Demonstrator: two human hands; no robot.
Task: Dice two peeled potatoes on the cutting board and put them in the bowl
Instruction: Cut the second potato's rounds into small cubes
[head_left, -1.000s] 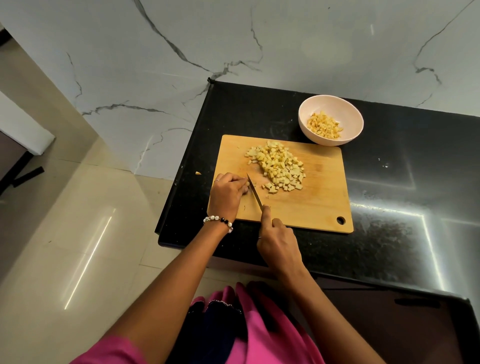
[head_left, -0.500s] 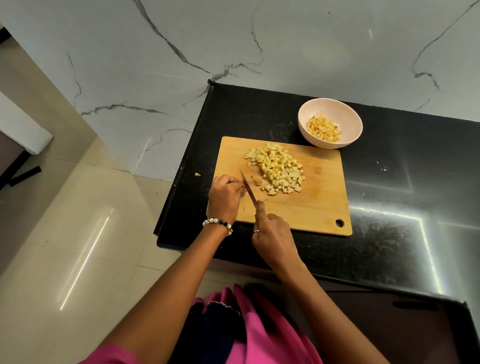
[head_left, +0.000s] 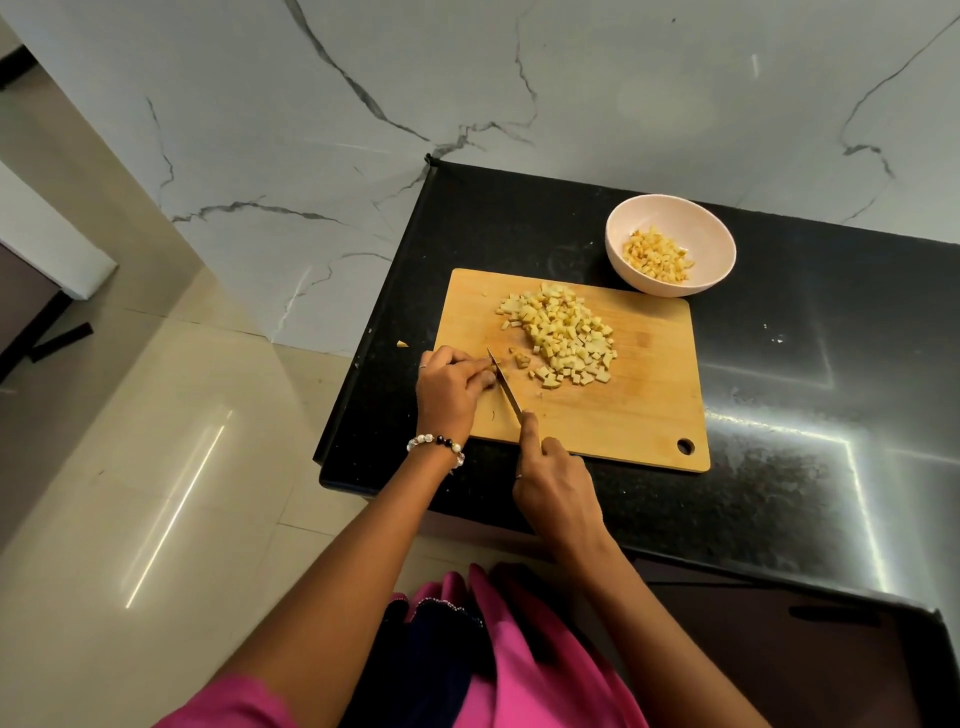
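A black speckled worktop (head_left: 779, 467) butts against a white marble wall (head_left: 519, 78) veined in grey. Glossy cream floor tiles (head_left: 130, 467) spread to the left, catching a streak of light. A beaded bracelet (head_left: 435, 443) circles one wrist.

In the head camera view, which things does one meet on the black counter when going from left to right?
Stray potato piece → left hand → knife → pile of diced potato on the cutting board → bowl holding more dice. The right hand, gripping the knife, overlaps and is left out.
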